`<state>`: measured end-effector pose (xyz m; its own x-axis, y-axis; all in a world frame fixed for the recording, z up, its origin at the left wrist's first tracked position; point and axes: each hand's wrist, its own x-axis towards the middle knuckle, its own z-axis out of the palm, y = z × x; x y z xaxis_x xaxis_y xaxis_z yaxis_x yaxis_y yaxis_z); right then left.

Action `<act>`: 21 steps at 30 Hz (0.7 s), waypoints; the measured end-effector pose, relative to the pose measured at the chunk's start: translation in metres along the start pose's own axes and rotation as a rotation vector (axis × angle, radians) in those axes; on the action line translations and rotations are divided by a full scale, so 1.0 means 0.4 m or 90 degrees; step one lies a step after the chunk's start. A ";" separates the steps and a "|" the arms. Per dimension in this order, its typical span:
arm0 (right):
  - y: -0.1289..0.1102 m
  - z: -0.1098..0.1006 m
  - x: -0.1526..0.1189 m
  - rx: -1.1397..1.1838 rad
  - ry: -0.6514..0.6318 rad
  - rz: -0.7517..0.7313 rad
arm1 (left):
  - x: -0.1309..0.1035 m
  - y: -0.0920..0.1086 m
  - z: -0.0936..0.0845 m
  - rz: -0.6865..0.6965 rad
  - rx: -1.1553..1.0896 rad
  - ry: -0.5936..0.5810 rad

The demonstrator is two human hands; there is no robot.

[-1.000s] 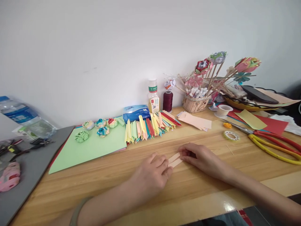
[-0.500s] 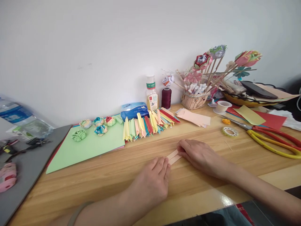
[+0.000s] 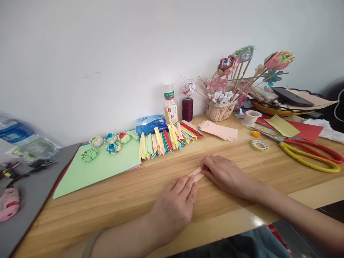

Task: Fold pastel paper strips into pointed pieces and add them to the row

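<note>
A small pale pink paper strip [image 3: 197, 174] with a lengthwise fold lies on the wooden table between my hands. My left hand [image 3: 176, 200] presses its fingers, held together, on the strip's near left end. At the other end, my right hand [image 3: 224, 175] has thumb and fingertips closed on the paper. Beyond them stands a long row of folded paper pieces [image 3: 166, 141] in several colours. A stack of pale pink paper slips [image 3: 219, 130] lies to the right of that row.
Green sheets [image 3: 104, 170] with paper flowers lie at the left. A blue tissue pack [image 3: 151, 124], bottle [image 3: 171, 107] and thread spool [image 3: 187, 109] stand by the wall. At the right are large scissors [image 3: 309, 150], a tape roll [image 3: 259, 144] and a flower basket [image 3: 219, 111].
The camera view has shifted slightly. My left hand's fingers have slid a little up along the strip toward my right hand, leaving less paper showing between them.
</note>
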<state>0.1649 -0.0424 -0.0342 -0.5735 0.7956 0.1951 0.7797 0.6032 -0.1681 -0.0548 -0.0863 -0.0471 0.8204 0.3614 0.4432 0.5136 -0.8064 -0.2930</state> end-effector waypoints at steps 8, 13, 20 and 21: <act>-0.002 0.002 -0.002 -0.006 -0.006 -0.004 | -0.016 0.016 0.014 0.056 0.059 -0.054; 0.004 0.005 -0.005 -0.022 -0.021 -0.037 | -0.010 0.010 0.002 0.059 0.069 -0.052; 0.007 0.005 -0.006 0.006 -0.012 -0.043 | -0.003 -0.005 0.007 0.021 0.010 -0.050; 0.008 0.006 -0.005 0.013 -0.007 -0.043 | -0.006 -0.006 0.010 0.023 -0.002 -0.069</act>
<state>0.1678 -0.0421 -0.0375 -0.6272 0.7540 0.1952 0.7345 0.6560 -0.1740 -0.0571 -0.0836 -0.0508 0.8607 0.3807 0.3382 0.4829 -0.8209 -0.3049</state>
